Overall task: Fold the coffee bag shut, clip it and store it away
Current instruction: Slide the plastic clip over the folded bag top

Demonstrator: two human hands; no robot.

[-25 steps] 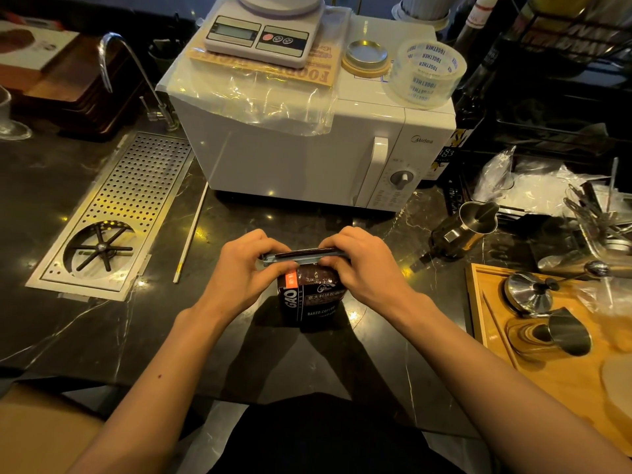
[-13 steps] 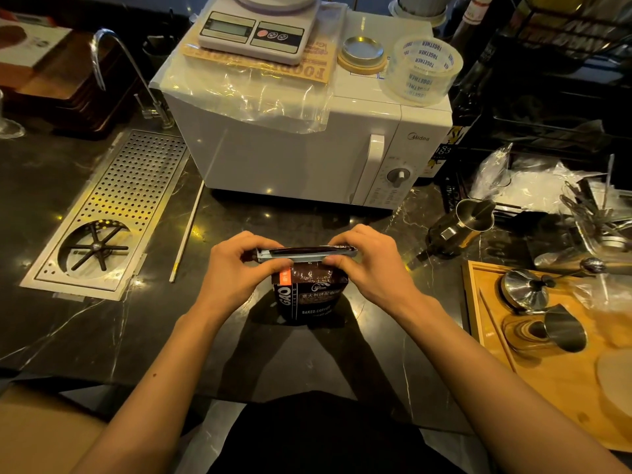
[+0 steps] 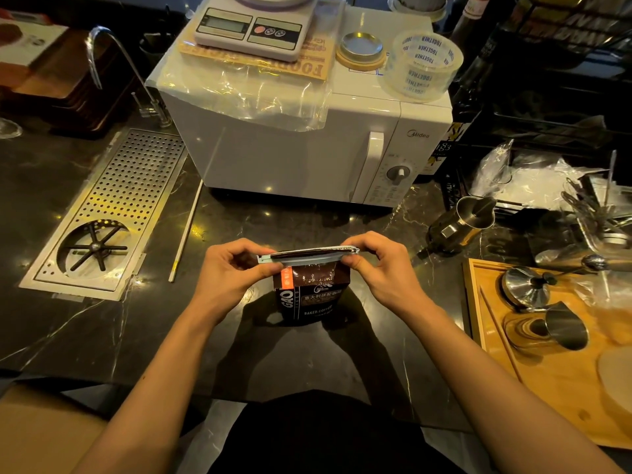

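A dark brown coffee bag [image 3: 309,297] with white lettering and an orange side label stands upright on the black marble counter [image 3: 113,330], in front of me. Its folded top sits inside a long pale blue sealing clip [image 3: 304,258] that lies across the bag's width. My left hand [image 3: 232,271] pinches the clip's left end between thumb and fingers. My right hand [image 3: 379,265] pinches its right end, where the clip's catch is. Whether the clip is latched cannot be told.
A white microwave [image 3: 301,145] stands right behind the bag, with a scale [image 3: 256,27] and a tape roll [image 3: 424,68] on top. A perforated rinser tray [image 3: 113,206] lies left, a steel pitcher [image 3: 461,222] and a wooden tray [image 3: 554,378] of steel tools right.
Both hands have spread outward to the clip's ends, baring more of the clip and the bag's top. The bag stays where it stood.
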